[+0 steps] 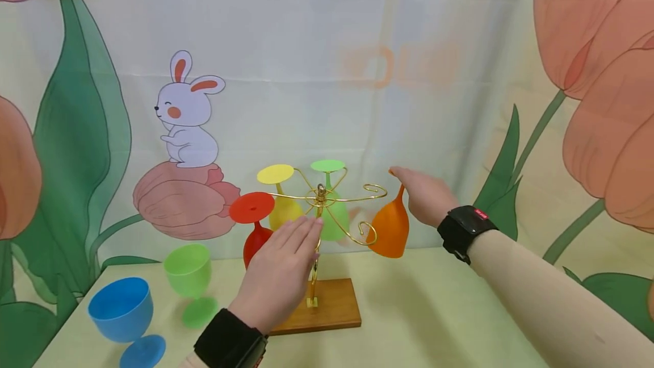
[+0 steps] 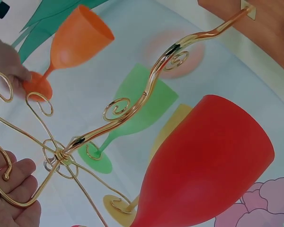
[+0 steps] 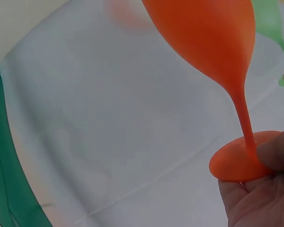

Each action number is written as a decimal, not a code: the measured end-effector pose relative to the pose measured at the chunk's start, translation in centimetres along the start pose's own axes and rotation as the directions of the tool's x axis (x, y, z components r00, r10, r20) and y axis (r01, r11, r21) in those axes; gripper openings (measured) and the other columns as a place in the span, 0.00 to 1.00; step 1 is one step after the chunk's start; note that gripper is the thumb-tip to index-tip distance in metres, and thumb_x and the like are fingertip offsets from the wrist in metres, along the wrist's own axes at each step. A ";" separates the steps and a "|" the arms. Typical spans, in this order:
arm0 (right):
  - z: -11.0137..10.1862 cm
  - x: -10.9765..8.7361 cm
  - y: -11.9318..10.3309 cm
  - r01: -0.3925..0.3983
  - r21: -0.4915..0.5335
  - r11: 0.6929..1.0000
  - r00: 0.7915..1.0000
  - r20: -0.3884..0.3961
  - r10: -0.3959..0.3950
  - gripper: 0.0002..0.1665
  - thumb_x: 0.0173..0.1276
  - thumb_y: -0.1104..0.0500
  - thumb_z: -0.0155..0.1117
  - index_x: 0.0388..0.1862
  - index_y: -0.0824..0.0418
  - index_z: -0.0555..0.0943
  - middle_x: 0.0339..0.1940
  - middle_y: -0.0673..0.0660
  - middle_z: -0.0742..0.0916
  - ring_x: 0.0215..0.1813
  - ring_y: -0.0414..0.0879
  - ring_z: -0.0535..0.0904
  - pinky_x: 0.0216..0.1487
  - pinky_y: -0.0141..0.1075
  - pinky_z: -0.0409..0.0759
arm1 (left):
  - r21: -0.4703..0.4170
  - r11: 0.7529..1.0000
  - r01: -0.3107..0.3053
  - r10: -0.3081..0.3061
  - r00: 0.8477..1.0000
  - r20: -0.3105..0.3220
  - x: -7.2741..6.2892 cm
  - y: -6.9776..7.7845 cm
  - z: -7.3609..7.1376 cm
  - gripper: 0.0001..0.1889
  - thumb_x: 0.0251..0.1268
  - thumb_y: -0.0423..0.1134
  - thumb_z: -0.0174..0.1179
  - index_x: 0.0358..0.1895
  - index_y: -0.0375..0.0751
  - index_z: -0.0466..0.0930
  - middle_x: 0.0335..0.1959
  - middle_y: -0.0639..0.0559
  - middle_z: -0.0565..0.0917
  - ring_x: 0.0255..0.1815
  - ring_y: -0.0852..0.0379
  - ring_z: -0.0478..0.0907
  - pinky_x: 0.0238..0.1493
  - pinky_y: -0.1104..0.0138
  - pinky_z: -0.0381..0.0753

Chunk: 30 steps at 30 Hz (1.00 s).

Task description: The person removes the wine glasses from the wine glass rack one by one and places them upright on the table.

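Observation:
My right hand (image 1: 426,193) pinches the base of an orange plastic wine glass (image 1: 390,226), which hangs bowl down, tilted, beside the right arms of a gold glass rack (image 1: 321,200). In the right wrist view the thumb (image 3: 274,153) lies on the stem side of the round base, with fingers under it. My left hand (image 1: 283,266) is at the front of the rack, fingers extended; in the left wrist view its fingers (image 2: 21,177) lie against a hooked arm. A red glass (image 1: 251,209), a yellow glass (image 1: 276,175) and a green glass (image 1: 328,166) hang upside down from the rack.
The rack's wooden base (image 1: 337,305) stands on a pale yellow table (image 1: 424,311). A blue goblet (image 1: 122,311) and a light green goblet (image 1: 188,271) stand upright at the left. Behind hangs a printed curtain (image 1: 286,61) with a rabbit and tulips.

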State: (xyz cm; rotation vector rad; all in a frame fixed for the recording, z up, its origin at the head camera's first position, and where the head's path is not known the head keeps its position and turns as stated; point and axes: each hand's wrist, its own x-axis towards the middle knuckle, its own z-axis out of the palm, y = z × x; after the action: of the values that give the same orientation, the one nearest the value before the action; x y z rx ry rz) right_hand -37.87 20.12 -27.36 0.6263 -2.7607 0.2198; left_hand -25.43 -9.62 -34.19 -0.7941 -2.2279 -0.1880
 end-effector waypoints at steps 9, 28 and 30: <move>4.2 -3.9 2.0 -0.036 0.042 0.998 0.999 0.002 0.036 0.37 0.62 0.79 0.50 0.71 0.62 0.67 0.64 0.60 0.78 0.55 0.58 0.79 0.48 0.45 0.82 | -0.019 1.000 0.002 -0.002 1.000 0.000 0.1 0.0 -0.1 0.27 0.70 0.39 0.56 0.69 0.35 0.66 0.66 0.44 0.73 0.69 0.47 0.65 0.71 0.57 0.58; 14.3 -12.8 0.5 -0.509 0.772 0.381 0.860 0.439 0.259 0.24 0.70 0.75 0.46 0.64 0.69 0.70 0.56 0.63 0.80 0.54 0.56 0.78 0.59 0.55 0.73 | -0.039 0.999 0.037 -0.035 0.998 0.050 0.2 0.2 0.0 0.31 0.71 0.46 0.54 0.72 0.36 0.62 0.70 0.45 0.68 0.73 0.48 0.58 0.74 0.57 0.51; 15.0 -13.5 -0.1 -0.541 0.788 0.296 0.841 0.492 0.226 0.24 0.70 0.76 0.46 0.65 0.72 0.68 0.55 0.64 0.80 0.53 0.56 0.78 0.59 0.54 0.74 | -0.049 0.998 0.039 -0.036 0.998 0.059 0.2 0.1 0.1 0.32 0.71 0.48 0.53 0.73 0.35 0.61 0.71 0.43 0.66 0.74 0.47 0.56 0.74 0.57 0.49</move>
State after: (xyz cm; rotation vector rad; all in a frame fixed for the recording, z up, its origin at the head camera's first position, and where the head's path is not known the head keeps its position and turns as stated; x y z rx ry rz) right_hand -30.05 22.23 -45.86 0.1141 -2.7798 2.0516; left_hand -25.50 -9.39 -34.18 -0.7940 -2.3022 -0.2430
